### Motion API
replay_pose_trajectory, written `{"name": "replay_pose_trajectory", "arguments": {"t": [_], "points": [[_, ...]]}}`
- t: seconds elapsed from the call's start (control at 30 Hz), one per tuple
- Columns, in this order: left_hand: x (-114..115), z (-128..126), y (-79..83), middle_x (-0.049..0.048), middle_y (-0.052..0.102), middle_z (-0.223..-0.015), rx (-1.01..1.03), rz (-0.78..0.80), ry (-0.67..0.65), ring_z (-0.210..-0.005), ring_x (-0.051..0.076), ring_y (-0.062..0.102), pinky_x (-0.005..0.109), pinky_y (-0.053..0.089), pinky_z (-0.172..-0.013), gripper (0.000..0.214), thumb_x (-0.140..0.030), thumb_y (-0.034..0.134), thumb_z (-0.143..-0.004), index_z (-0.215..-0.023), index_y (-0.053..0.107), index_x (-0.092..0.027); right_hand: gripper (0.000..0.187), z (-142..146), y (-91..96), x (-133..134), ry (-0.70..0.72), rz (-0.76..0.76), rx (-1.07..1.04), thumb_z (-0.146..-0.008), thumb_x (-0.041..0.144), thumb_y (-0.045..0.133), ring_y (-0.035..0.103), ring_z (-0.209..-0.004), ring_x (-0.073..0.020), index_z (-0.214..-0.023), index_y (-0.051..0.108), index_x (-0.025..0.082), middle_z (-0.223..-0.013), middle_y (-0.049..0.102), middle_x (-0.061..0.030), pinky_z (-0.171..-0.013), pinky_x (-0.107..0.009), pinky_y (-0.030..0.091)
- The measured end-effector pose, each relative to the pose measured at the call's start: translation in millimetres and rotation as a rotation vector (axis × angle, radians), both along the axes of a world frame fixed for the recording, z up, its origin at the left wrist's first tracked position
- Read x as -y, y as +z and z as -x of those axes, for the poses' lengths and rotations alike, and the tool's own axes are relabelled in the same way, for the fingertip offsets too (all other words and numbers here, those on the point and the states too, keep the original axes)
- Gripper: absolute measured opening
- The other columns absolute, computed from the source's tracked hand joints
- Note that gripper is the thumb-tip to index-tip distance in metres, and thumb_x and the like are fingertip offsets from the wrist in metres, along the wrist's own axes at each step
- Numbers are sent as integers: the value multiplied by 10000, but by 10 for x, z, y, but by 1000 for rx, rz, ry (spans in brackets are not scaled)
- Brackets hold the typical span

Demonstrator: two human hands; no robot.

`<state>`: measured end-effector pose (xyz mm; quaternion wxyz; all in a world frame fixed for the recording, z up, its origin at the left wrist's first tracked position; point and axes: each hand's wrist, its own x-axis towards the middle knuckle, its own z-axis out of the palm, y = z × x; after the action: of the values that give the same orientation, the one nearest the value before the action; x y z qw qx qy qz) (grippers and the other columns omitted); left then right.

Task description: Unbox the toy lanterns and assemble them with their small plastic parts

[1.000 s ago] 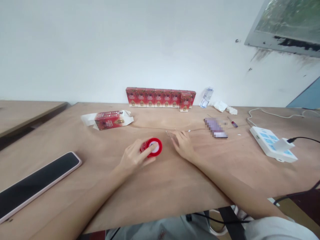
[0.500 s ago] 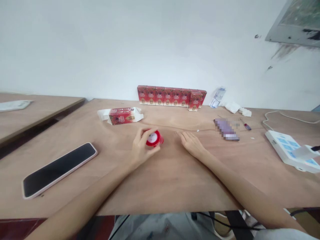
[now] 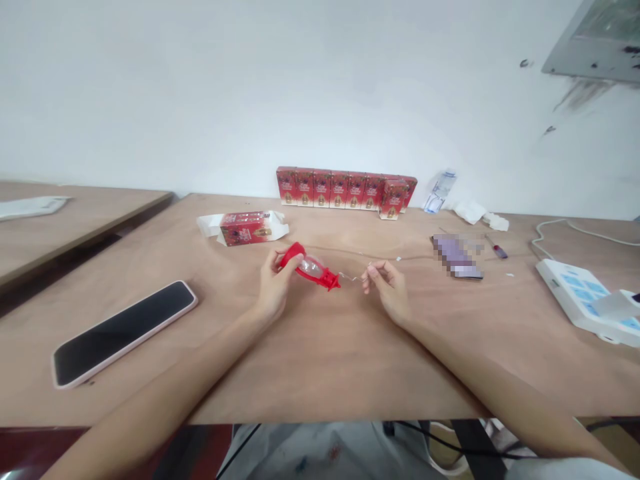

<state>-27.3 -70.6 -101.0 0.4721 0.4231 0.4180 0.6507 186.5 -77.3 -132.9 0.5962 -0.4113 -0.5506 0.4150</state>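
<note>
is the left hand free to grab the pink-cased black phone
Probably not yet: the path to the pink-cased black phone is bare wooden table, but the left hand grips a red plastic spool.

Red spool point(image 3: 311, 268), clear middle; red patterned boxes point(image 3: 345, 189); black phone point(image 3: 124, 331), pink case; tan wood table point(image 3: 320, 360).

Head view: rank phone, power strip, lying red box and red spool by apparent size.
1. phone, nearest the camera
2. power strip, partly cut off
3. lying red box
4. red spool, in the left hand
</note>
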Motion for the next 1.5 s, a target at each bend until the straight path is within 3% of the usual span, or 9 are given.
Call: {"name": "replay_pose_trajectory", "arguments": {"t": [0.17, 0.3, 0.4, 0.67, 0.8, 0.93, 1.13, 1.5], "points": [[6, 2, 37, -47, 578, -832, 173, 210, -36, -681, 86, 581, 235, 541, -615, 384, -201, 667, -636, -1000, 551, -242, 214, 115, 6, 128, 113, -28, -73, -810, 397, 595, 588, -530, -100, -766, 523, 201, -657, 649, 18, -518, -246, 504], [3, -8, 18, 3, 605, -808, 237, 310, -92, -777, 138, 616, 340, 591, -702, 190, -160, 621, -691, -880, 594, -164, 173, 123, 29, 173, 102, -80, -51, -837, 362, 570, 572, -524, -91, -774, 535, 205, -643, 631, 28, -511, -235, 489], [13, -24, 7, 71, 653, -854, 259, 364, -165, -810, 176, 647, 342, 596, -733, 64, -163, 583, -745, -784, 597, -114, 159, 112, 33, 160, 85, -102, -23, -845, 352, 561, 560, -531, -87, -780, 546, 207, -637, 613, 33, -515, -229, 475], [26, -42, 79, 133, 676, -930, 346, 604, -246, -793, 212, 683, 306, 607, -653, 203, -273, 492, -866, -924, 597, -109, 214, 80, 26, 83, -42, -62, -30, -813, 402, 583, 510, -486, -81, -746, 534, 205, -585, 573, 46, -479, -222, 434], [35, -57, 117, 119, 659, -1033, 424, 562, -368, -911, 199, 660, 281, 598, -739, 159, -171, 555, -819, -956, 610, -113, 234, 61, 13, 59, -94, 2, -53, -793, 416, 597, 533, -487, -87, -743, 531, 197, -587, 589, 39, -479, -228, 449], [31, -50, 78, 81, 670, -954, 323, 530, -359, -830, 149, 664, 212, 592, -717, 224, 0, 601, -709, -902, 627, -112, 265, 45, 24, 46, -121, 43, -80, -772, 429, 609, 545, -469, -92, -706, 508, 194, -580, 599, 33, -461, -232, 461], [-5, -6, 21, 12, 611, -661, 212, 608, -331, -447, 87, 563, 171, 532, -430, 128, -268, 634, -763, -823, 592, -163, 270, 31, 54, 46, -156, 69, -121, -747, 422, 630, 548, -444, -95, -685, 504, 192, -550, 596, 34, -436, -235, 474], [10, -9, -30, -27, 576, -646, 23, 381, -372, -393, 62, 516, 137, 399, -328, 252, -297, 678, -691, -862, 532, -184, 253, 59, 99, 109, -115, 93, -159, -740, 402, 646, 573, -425, -108, -694, 528, 183, -554, 626, 26, -425, -249, 497]]}}
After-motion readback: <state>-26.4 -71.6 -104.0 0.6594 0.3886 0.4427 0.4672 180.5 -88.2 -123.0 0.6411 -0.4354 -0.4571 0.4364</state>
